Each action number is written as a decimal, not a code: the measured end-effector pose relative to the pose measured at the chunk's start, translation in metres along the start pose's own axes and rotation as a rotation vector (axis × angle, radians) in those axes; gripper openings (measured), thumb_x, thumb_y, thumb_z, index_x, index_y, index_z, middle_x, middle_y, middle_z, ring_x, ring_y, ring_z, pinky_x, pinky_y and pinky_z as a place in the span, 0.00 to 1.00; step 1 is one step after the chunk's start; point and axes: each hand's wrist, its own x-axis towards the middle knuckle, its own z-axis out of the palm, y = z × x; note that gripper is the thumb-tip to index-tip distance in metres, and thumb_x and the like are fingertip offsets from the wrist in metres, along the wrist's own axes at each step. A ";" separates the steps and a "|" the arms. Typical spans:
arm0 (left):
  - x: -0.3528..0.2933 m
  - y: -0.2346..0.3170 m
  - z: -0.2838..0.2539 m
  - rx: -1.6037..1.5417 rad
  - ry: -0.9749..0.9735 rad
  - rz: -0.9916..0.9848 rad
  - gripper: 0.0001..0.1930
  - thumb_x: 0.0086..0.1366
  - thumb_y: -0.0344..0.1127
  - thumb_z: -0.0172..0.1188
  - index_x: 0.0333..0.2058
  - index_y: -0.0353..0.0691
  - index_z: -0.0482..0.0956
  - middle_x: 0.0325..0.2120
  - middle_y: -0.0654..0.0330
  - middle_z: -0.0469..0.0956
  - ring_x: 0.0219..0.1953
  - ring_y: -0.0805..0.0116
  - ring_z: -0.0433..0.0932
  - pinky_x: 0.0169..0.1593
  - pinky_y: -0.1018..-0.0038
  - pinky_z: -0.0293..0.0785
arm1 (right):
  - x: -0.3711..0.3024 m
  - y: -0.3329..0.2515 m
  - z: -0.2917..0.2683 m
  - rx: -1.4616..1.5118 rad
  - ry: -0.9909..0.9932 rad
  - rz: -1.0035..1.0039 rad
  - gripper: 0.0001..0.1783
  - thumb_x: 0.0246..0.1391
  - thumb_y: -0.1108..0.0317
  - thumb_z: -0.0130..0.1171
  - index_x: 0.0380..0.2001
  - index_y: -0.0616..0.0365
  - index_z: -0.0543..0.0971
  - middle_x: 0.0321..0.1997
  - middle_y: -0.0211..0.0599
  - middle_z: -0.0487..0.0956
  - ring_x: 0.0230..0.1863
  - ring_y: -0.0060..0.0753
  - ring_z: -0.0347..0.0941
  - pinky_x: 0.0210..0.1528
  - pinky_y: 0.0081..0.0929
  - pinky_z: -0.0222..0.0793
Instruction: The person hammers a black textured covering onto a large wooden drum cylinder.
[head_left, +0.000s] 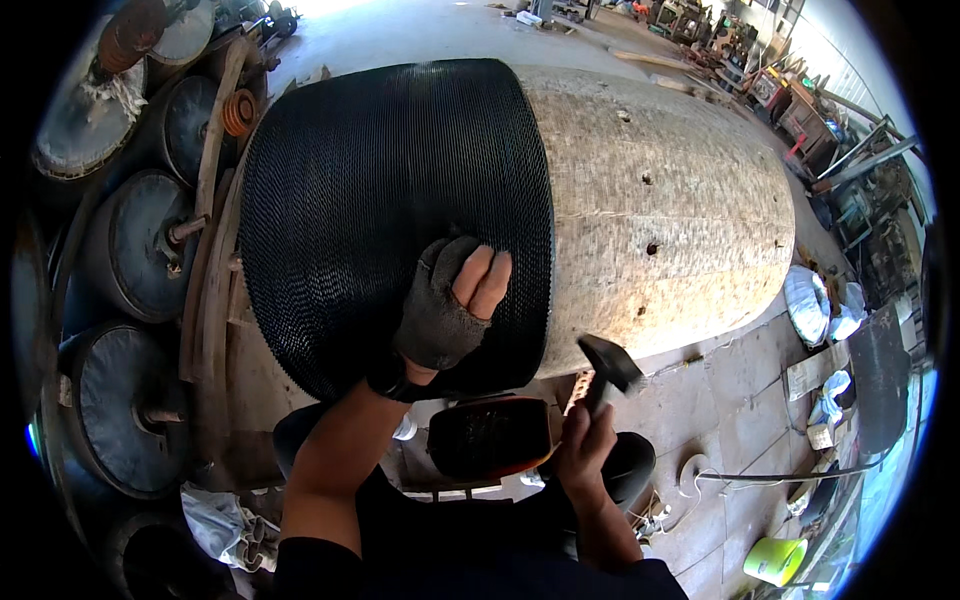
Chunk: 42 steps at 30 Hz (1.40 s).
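A large drum lies across the view in front of me. Its left part is wrapped in a black finely ribbed covering (pixel 360 170), and its right part is bare, pale wood-like surface (pixel 670 220) with several small holes. My left hand (pixel 450 305), in a dark fingerless glove, rests on the covering near its right edge. Its fingers are curled closed, and what they may pinch is hidden. My right hand (pixel 587 440) grips a hammer (pixel 608 370) by its handle, the dark head raised beside the drum's lower edge. Between my arms sits a dark container (pixel 490 437) with a reddish rim.
Several black rollers with protruding shafts (pixel 150 245) line the left, beside long wooden boards (pixel 212 290). White plastic bags (pixel 806 303) and a lime-green bucket (pixel 775 560) stand on the right floor. A cable reel (pixel 695 475) lies near my right knee. Clutter fills the far right.
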 end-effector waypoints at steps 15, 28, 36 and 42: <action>0.004 -0.005 0.006 0.234 -0.040 -0.014 0.20 0.56 0.20 0.64 0.48 0.41 0.81 0.43 0.56 0.75 0.42 0.56 0.78 0.45 0.60 0.78 | 0.008 0.014 0.000 -0.180 -0.087 -0.061 0.08 0.64 0.73 0.53 0.42 0.67 0.73 0.35 0.62 0.79 0.34 0.63 0.79 0.34 0.48 0.74; -0.063 0.124 0.024 -0.305 -0.149 -0.291 0.27 0.62 0.20 0.58 0.61 0.35 0.72 0.35 0.53 0.78 0.38 0.56 0.77 0.46 0.60 0.74 | -0.041 0.056 -0.017 -0.132 -0.077 0.071 0.11 0.66 0.65 0.58 0.39 0.62 0.71 0.24 0.60 0.76 0.29 0.68 0.76 0.27 0.53 0.68; -0.062 0.127 0.023 -0.187 -0.265 -0.274 0.30 0.57 0.18 0.59 0.60 0.36 0.72 0.32 0.55 0.78 0.35 0.54 0.76 0.50 0.57 0.72 | -0.035 0.048 -0.021 -0.095 -0.118 0.107 0.13 0.65 0.64 0.59 0.42 0.63 0.73 0.28 0.61 0.78 0.32 0.68 0.77 0.30 0.52 0.71; -0.050 0.133 0.025 -0.276 -0.264 -0.389 0.30 0.55 0.20 0.60 0.59 0.35 0.71 0.30 0.56 0.77 0.34 0.56 0.76 0.44 0.58 0.72 | -0.031 0.034 -0.023 -0.090 -0.100 0.043 0.13 0.65 0.65 0.59 0.44 0.64 0.74 0.30 0.61 0.79 0.33 0.68 0.78 0.32 0.50 0.73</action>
